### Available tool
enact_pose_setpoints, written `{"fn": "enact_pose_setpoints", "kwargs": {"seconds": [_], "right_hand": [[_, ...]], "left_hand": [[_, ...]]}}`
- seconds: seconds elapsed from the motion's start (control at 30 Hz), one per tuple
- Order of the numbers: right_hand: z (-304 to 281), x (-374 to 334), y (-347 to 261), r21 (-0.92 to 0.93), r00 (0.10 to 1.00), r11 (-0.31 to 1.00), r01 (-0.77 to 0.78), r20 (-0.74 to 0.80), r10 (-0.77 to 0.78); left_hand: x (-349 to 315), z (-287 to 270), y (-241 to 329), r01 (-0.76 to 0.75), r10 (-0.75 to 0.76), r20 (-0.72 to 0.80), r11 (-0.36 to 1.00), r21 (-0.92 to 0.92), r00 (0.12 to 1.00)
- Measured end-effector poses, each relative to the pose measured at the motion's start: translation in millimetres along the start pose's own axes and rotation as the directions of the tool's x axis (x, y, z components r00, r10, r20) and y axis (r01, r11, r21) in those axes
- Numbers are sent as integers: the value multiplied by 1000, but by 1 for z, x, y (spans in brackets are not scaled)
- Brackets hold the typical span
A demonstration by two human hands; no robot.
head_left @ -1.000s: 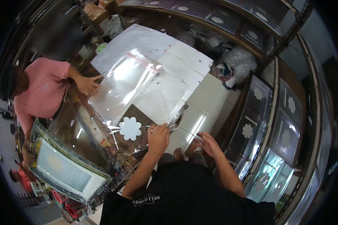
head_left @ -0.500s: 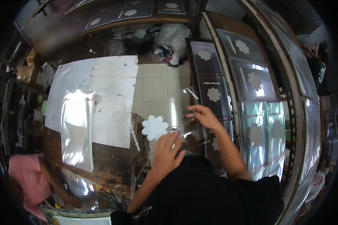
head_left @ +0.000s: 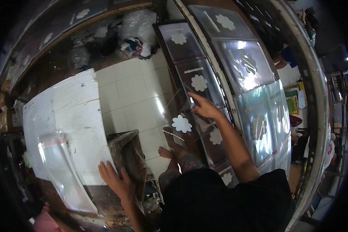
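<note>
My right hand [head_left: 205, 107] holds a thin clear plastic sheet [head_left: 168, 106] by its edge, above the floor beside the rack. The sheet bears a white flower shape [head_left: 181, 123] and a short white strip; parts of its outline are hard to make out against the background. My left hand [head_left: 118, 181] is empty, its fingers spread at the near right edge of the white board [head_left: 79, 116] on the table. To the left of that hand, a stack of clear plastic sheets [head_left: 62, 174] lies partly on the board.
Racks on the right carry flower-printed clear sheets [head_left: 224, 58] on dark boards [head_left: 162, 42]. Crumpled clear plastic bags [head_left: 139, 25] lie at the back. Cardboard boxes [head_left: 7, 120] stand far left. A person in a pink top [head_left: 46, 220] is at the lower left; another person shows at upper right.
My left hand has moved from the printed sheet leftward to the white board. My right hand keeps the sheet, now nearer the rack. The view has turned to the right.
</note>
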State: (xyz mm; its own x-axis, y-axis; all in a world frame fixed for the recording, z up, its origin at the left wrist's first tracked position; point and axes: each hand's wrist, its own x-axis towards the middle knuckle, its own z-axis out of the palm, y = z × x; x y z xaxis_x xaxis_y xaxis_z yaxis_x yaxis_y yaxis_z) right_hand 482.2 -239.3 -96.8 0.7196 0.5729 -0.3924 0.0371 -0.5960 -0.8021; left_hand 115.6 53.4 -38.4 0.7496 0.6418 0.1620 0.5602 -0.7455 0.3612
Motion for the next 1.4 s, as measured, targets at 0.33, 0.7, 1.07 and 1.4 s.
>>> {"fn": "enact_pose_setpoints", "kwargs": {"seconds": [0.33,0.7,1.07,1.4], "right_hand": [[-15,137,98,-99,991,991,-84,-111,73],[-98,94,231,493,651,862,116,-693,308],[-145,-27,463,359,404,915,183,-876,263],[-153,3,451,470,113,858,207,-883,456]], "left_hand": [[4,24,-9,-94,91,24,963,253,996],[14,30,20,-1,-5,18,936,353,1000],[-5,35,-11,79,-96,34,937,342,995],[15,35,15,-43,-37,138,843,535,990]]}}
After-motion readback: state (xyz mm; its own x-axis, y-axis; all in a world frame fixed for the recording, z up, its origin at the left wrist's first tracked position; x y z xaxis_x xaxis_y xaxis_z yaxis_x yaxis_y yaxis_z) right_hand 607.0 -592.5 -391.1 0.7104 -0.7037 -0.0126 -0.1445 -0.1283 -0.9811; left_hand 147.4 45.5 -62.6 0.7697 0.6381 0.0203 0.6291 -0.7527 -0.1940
